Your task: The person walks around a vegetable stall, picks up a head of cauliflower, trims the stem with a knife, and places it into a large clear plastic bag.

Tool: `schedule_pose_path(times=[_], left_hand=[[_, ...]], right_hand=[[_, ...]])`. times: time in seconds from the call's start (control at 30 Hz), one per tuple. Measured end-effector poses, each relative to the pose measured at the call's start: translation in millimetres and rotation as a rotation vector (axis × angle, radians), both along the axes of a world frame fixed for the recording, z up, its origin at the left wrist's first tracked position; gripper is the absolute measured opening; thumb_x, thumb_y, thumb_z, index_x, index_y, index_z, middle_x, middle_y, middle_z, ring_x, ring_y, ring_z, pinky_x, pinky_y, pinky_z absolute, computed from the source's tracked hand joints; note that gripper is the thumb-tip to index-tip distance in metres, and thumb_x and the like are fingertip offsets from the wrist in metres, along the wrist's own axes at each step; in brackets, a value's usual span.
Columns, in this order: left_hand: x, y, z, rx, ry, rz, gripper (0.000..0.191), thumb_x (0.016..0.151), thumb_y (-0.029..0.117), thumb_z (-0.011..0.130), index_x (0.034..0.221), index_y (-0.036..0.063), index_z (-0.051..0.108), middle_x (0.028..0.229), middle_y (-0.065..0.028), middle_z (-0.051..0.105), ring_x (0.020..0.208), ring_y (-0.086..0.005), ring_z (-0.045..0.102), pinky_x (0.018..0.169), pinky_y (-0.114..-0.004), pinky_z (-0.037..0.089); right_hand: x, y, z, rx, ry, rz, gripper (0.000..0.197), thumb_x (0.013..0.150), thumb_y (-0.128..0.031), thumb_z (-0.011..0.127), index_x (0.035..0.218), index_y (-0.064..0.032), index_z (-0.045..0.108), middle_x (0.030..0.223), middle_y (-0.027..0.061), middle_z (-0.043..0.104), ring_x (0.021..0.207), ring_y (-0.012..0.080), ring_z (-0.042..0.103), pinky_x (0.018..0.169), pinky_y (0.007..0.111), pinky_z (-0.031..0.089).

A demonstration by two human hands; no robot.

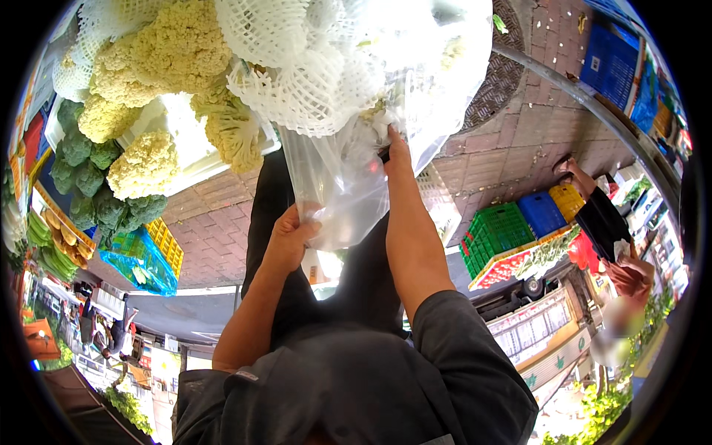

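A large clear plastic bag (356,194) hangs between my hands, over my legs. My left hand (292,233) pinches the bag's lower edge between thumb and fingers. At the bag's upper right, my right hand (397,150) reaches to whitish, crumpled stuff; its fingers are partly hidden, and I cannot tell exactly what they hold. White foam netting (317,83) lies in a heap just above the bag, beside bright, overexposed plastic. Several pale yellow cauliflower heads (167,50) are piled at the upper left, one still in foam net. The picture is turned: which arm is which is judged from the body.
Broccoli (89,161) is piled left of the cauliflower, by a yellow crate (166,245) with blue plastic. Green crates (495,233) and a blue crate (539,214) stand at the right, near a person (612,239). A curved metal rail (567,86) crosses the upper right above brick paving.
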State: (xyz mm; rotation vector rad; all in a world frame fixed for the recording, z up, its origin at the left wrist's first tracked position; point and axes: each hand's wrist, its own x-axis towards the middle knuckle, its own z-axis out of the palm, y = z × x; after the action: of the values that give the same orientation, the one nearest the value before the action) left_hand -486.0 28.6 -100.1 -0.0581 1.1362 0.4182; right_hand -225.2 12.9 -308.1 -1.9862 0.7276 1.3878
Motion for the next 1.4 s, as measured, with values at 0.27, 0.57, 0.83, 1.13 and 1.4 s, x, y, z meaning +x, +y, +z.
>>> schedule_pose_path(times=[0.27,0.57,0.83,1.13,1.4], left_hand=[[-3.5,5.2,0.3,0.002,0.040,-0.022,0.029,0.083,-0.002,0.053,0.110,0.0066,0.057,0.083,0.0013,0.058,0.072,-0.0066,0.055,0.065,-0.022,0.046],[1.3,13.8,14.5,0.022,0.059,-0.042,0.028,0.084,0.000,0.053,0.111,0.0077,0.057,0.074,0.0035,0.054,0.058,-0.0039,0.049,0.049,-0.020,0.039],[-3.2,2.8,4.0,0.086,0.091,-0.072,0.035,0.081,-0.004,0.052,0.115,0.0047,0.055,0.095,-0.0009,0.059,0.081,-0.0073,0.055,0.074,-0.023,0.045],[16.7,9.1,6.0,0.146,0.219,-0.097,0.038,0.084,-0.003,0.051,0.122,0.0018,0.050,0.086,-0.0052,0.060,0.064,-0.0088,0.056,0.055,-0.022,0.047],[17.4,16.6,11.0,0.198,0.215,-0.082,0.042,0.082,-0.005,0.049,0.124,0.0014,0.048,0.094,-0.0053,0.061,0.069,-0.0093,0.058,0.059,-0.022,0.047]], right_hand=[[-2.1,-8.1,6.5,0.043,-0.062,-0.013,0.020,0.086,-0.016,0.063,0.099,-0.0016,0.058,0.074,0.0079,0.059,0.054,0.0202,0.055,0.045,0.031,0.044],[38.3,-2.3,79.5,0.130,-0.038,0.124,0.027,0.083,-0.018,0.065,0.102,-0.0009,0.056,0.076,0.0100,0.062,0.053,0.0223,0.058,0.043,0.033,0.047],[36.4,40.4,141.0,0.191,0.245,0.165,0.028,0.086,-0.018,0.058,0.107,0.0009,0.059,0.090,0.0109,0.066,0.072,0.0229,0.066,0.056,0.035,0.054],[11.6,52.9,193.7,0.481,0.391,0.207,0.038,0.081,-0.014,0.057,0.114,0.0035,0.055,0.100,0.0127,0.065,0.086,0.0237,0.065,0.077,0.036,0.053],[23.4,86.7,220.8,0.792,0.448,0.130,0.046,0.085,-0.009,0.053,0.129,-0.0002,0.044,0.116,0.0136,0.058,0.099,0.0250,0.062,0.081,0.038,0.054]])
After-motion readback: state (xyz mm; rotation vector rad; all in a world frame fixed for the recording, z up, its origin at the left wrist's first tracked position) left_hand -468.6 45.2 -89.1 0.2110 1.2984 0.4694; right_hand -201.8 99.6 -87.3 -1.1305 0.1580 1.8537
